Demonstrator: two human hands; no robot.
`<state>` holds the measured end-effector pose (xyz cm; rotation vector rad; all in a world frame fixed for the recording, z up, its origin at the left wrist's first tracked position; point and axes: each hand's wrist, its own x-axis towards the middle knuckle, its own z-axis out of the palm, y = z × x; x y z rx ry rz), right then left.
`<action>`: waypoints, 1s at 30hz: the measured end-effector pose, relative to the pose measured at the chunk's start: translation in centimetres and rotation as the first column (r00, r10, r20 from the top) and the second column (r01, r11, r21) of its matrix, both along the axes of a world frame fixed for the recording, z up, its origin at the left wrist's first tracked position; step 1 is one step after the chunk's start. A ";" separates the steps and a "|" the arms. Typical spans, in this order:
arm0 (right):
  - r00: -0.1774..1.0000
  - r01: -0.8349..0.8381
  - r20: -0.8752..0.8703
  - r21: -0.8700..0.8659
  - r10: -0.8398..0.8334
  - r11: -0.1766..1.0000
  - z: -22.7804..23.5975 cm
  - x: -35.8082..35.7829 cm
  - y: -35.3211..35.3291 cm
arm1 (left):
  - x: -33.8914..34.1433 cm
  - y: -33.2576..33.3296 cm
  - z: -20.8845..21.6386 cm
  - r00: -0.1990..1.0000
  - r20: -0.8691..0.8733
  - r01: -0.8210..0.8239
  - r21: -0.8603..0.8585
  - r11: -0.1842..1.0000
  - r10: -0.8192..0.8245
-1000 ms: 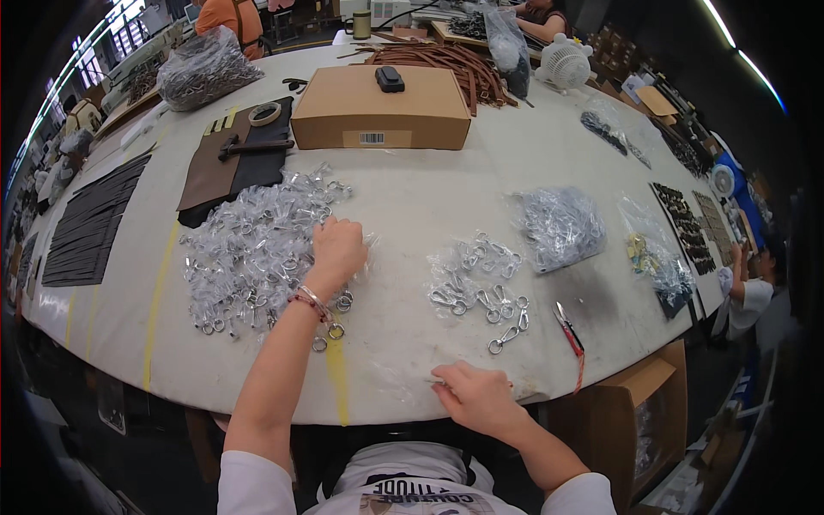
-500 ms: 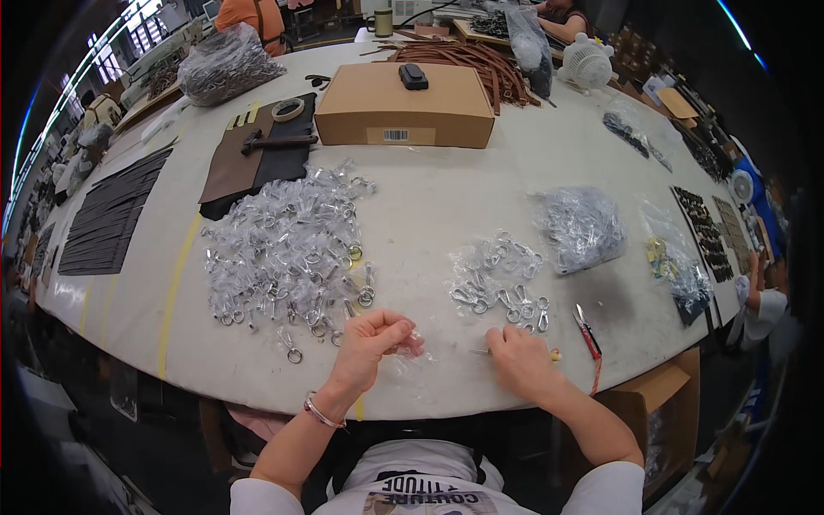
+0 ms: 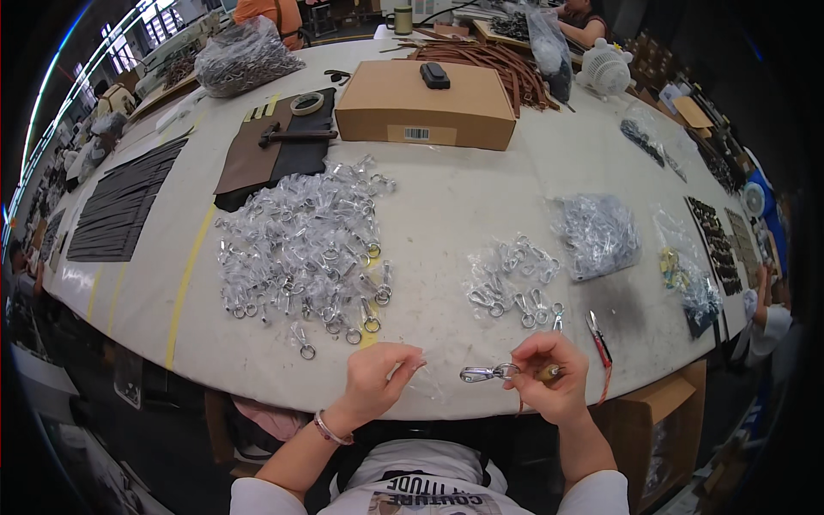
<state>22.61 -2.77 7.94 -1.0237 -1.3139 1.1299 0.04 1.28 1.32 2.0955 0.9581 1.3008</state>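
Observation:
My left hand (image 3: 379, 378) is closed in a pinch on a small clear plastic bag (image 3: 427, 384), whose thin film hangs beside the fingertips above the table's near edge. Thumb and fingers of my right hand (image 3: 554, 378) grip a silver snap hook (image 3: 481, 373) by its ring end, the hook pointing left toward the bag. A small tan, wooden-looking piece (image 3: 548, 372) also sits within that hand, mostly covered by fingers. Beyond my right hand lies a small group of snap hooks (image 3: 524, 305) on clear plastic. A large heap of bagged snap hooks (image 3: 300, 249) spreads ahead of my left hand.
Red-handled thread snips (image 3: 599, 339) lie right of my right hand. A stuffed plastic bag (image 3: 596, 236) rests farther back. At the far side stand a cardboard box (image 3: 425, 107) and a hammer (image 3: 296, 136) on dark sheets. Black strips (image 3: 129, 202) lie left; an open carton (image 3: 657, 412) stands below the right edge.
My right hand has lifted off the table with a snap hook and turned, bringing it toward my left hand. The left hand has shifted slightly nearer me. The whole view has shifted a little.

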 end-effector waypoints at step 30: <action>0.813 -0.382 0.444 -0.081 0.376 0.921 0.6 -1.4 5.3 | -0.3 3.4 3.4 0.874 -0.067 0.376 -0.535 0.756 -0.481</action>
